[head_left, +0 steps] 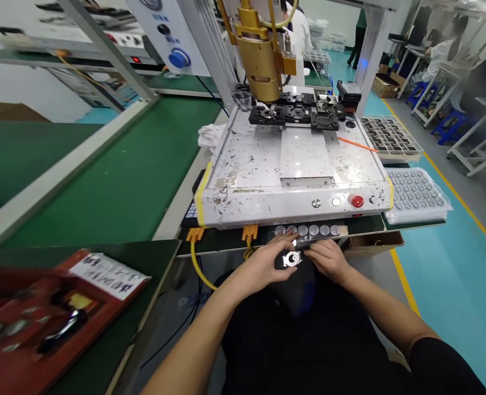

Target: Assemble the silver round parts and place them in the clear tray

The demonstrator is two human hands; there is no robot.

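Observation:
A silvery round watch case [292, 259] with lugs and a dark curved opening in its middle is held between the thumb and fingers of my left hand [267, 260], just below the bench's front edge. My right hand [328, 259] is close by on the right, its fingers bent together near the edge; what they pinch, if anything, is hidden. Right behind both hands lies a strip of round, clear-looking pieces [313, 230] in a row on the bench edge. My left fingertips reach up to the left end of that row.
A white press machine [246, 200] with a gold-coloured head [259, 66] and black fixtures [300, 112] stands ahead. Trays of parts [416, 189] lie to its right. A red tool [32, 323] sits at left. Yellow cables [195, 260] hang below. People sit at far right.

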